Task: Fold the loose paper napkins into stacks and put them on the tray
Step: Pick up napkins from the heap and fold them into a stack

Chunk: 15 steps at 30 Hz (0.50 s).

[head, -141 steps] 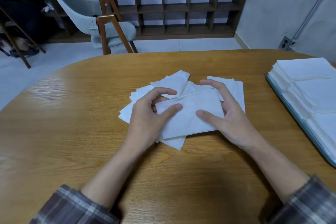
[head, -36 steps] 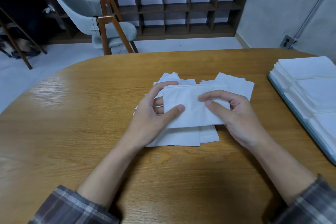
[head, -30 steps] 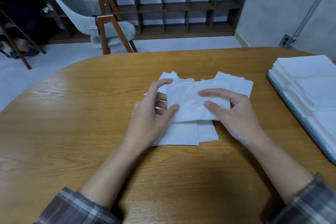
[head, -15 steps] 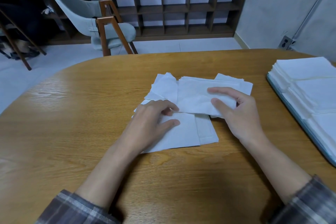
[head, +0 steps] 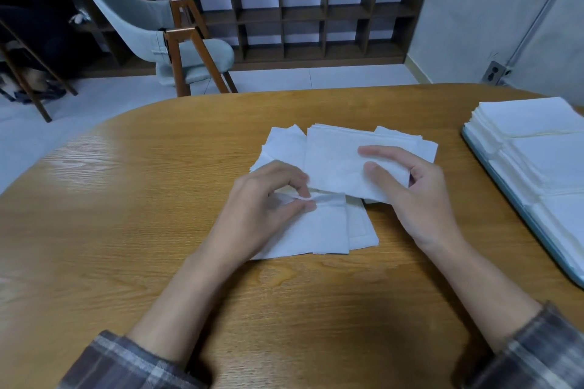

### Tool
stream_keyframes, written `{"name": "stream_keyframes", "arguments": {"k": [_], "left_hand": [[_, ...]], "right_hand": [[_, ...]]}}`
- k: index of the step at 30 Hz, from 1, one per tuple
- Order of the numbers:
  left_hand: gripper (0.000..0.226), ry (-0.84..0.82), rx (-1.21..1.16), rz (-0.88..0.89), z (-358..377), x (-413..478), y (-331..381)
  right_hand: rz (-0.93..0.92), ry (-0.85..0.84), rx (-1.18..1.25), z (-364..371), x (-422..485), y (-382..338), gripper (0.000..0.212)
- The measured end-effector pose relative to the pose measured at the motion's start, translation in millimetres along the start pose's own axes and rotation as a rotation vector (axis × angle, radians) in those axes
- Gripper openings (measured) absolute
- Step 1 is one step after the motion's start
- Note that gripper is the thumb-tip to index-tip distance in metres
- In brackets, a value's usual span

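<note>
Obs., head view. Wooden table [head: 132, 199], oval end facing away from the person.

Right hand [head: 417, 196]: fingers partly curled, thumb on top, index extended over the upper face. It pinches a folded napkin [head: 335, 164] by its right end. The napkin is held flat and low over the pile; whether its underside touches the sheets below, cannot tell.

Left hand [head: 265, 202]: fingers curled, thumb and fingertips closed on a crumpled edge of the top sheet of the loose napkins [head: 319, 230]. The edge is lifted slightly into a ridge at the pinch.

Loose napkins: uneven white pile at table centre, corners fanned out at the far left and far right, two squared sheets overlapping at the near side.

Tray [head: 520, 208]: right edge of table, well apart from the pile, blue-grey rim visible. It carries folded stacks [head: 537, 142] in rows, partly cut off by the frame.

Background: grey chair [head: 177, 41] with wooden legs, dark cubby shelf [head: 316, 9] along the wall
</note>
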<state>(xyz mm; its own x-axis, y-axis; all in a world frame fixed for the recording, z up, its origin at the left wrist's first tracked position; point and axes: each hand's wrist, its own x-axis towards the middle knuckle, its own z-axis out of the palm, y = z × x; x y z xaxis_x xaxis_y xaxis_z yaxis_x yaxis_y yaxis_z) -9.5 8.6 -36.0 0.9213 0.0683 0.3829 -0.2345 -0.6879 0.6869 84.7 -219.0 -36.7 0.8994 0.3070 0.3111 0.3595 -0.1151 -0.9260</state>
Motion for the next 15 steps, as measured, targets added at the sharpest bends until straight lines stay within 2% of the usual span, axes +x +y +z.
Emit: {"name": "stream_keyframes", "arguments": {"k": [4,7,11,13,15], "left_hand": [[0.013,0.048,-0.149,-0.059,0.6,-0.6,6.1],[0.016,0.078,-0.177,-0.062,2.3,-1.8,9.7],[0.027,0.107,-0.218,-0.171,-1.9,-0.3,9.0],[0.03,0.14,-0.285,-0.229,-5.0,2.4,9.2],[0.032,0.158,-0.381,-0.261,-6.1,4.2,11.6]], "right_hand": [[-0.037,-0.196,0.023,2.8,-6.0,-7.4,0.025],[0.015,-0.317,0.05,10.0,-11.2,-4.9,0.018],[0.087,-0.172,0.057,9.5,-7.3,1.2,0.025],[0.129,-0.124,0.127,4.2,-4.6,-2.3,0.017],[0.154,-0.15,0.195,2.5,-4.8,-7.7,0.012]]}}
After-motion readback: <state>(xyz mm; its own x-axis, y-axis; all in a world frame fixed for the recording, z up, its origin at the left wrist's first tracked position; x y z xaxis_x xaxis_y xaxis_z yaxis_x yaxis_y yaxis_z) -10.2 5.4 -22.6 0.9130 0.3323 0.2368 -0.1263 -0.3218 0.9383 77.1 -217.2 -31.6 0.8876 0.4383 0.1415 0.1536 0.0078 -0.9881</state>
